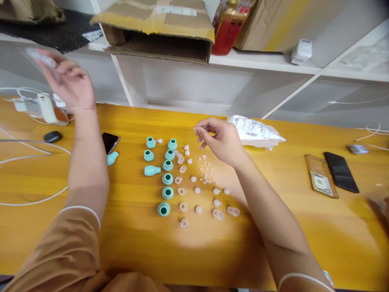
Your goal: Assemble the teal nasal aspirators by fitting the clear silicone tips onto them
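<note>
Left grip (71, 79) pinches a blurred pale piece (41, 57), raised before the shelf (267, 64). Most teal pots (167, 179) stand upright on the table (136, 243); one on its side could roll if nudged. Next, clear rings (183, 207), white caps (197, 190), then loose beads (206, 177), which a low forearm could scatter. Right grip (221, 140): fingers curled, contents cannot be told.

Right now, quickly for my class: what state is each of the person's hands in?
Left hand: closed on a blurred, whitish item.
Right hand: loosely curled; whether it pinches anything small cannot be told.
</note>
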Motion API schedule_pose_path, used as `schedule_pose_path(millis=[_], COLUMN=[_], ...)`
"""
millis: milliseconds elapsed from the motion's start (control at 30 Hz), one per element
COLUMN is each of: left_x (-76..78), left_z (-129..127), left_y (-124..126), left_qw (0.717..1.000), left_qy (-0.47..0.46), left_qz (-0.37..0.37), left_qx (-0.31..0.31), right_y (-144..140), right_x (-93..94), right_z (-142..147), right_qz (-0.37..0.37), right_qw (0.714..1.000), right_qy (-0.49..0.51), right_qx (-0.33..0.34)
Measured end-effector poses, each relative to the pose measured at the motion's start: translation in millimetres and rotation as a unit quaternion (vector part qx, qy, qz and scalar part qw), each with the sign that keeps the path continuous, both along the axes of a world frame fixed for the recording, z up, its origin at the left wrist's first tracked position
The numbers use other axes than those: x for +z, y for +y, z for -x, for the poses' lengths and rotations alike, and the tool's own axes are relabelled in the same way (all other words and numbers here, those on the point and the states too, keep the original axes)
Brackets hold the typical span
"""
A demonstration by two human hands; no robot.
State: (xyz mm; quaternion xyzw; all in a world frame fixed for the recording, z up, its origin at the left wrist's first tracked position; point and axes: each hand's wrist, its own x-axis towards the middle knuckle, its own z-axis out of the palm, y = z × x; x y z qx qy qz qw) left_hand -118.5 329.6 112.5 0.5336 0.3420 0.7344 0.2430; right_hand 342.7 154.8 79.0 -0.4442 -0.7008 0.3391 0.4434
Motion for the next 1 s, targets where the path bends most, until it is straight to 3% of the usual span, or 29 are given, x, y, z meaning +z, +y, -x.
schedule_pose_path(millis=[33,100,200,267,333,400,467,633,800,933,1000], left_x=[-0.3,-0.8,-5.5,-14.9,-29.7,-46.6,-61.4,-75.9,-61.0,-32.1,-23.1], left_z=[-11,-29,-45,-53,-67,-89,-117,-165,-157,-125,-101], left_y=[1,-3,-28,-54,-82,-105,-123,-142,-139,-129,-127], left_qw=[0.995,0.963,0.909,0.877,0.876,0.904,0.910,0.884,0.898,0.939,0.947], left_qy=[-0.010,0.018,0.132,0.217,0.221,0.124,0.050,0.033,0.044,0.054,0.072], left_qz=[0.004,0.080,0.171,0.199,0.207,0.207,0.225,0.241,0.233,0.192,0.204], left_qx=[-0.095,-0.257,-0.356,-0.380,-0.376,-0.354,-0.346,-0.399,-0.371,-0.279,-0.239], right_y=[0,0,-1,-2,-2,-2,-2,-5,-5,-4,-4], right_x=[-0.1,0.0,-0.6,-2.7,-6.2,-10.8,-15.4,-22.5,-26.7,-30.4,-30.6], right_z=[0,-2,-3,-2,0,5,10,19,19,16,16], right_qz=[-0.003,-0.007,-0.003,-0.002,-0.003,-0.003,-0.004,-0.002,-0.001,-0.001,0.002], right_qw=[1.000,1.000,1.000,1.000,1.000,1.000,1.000,1.000,0.999,1.000,1.000], right_qy=[-0.001,-0.002,-0.013,-0.022,-0.026,-0.026,-0.024,-0.025,-0.028,-0.023,-0.022], right_qx=[0.000,-0.005,-0.008,-0.005,0.004,0.012,0.014,0.013,0.015,0.015,0.016])
